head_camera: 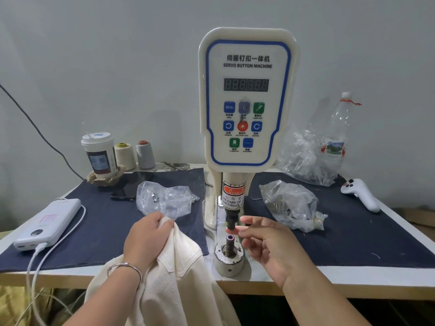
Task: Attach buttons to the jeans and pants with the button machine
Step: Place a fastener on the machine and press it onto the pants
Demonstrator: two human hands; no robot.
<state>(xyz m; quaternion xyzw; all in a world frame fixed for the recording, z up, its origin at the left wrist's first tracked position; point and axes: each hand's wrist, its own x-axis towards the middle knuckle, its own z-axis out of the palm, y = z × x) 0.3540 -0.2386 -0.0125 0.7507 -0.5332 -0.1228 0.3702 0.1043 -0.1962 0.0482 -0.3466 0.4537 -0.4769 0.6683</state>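
Observation:
A white servo button machine [247,100] stands at the middle of the table, its black punch [231,218] hanging above the round metal die [229,257], whose post shows a small red-lit hole. My left hand [147,238] grips a fold of cream pants [169,283] just left of the die. My right hand [266,241] reaches in from the right, index fingertip and thumb at the punch's lower tip. Whether a button sits between them is too small to tell.
Clear bags of small metal parts lie left [164,200] and right [292,205] of the machine on dark cloth. A white power bank [48,223] with cable, a phone, a cup, thread spools, a plastic bottle [336,137] and a white controller [361,194] ring the table.

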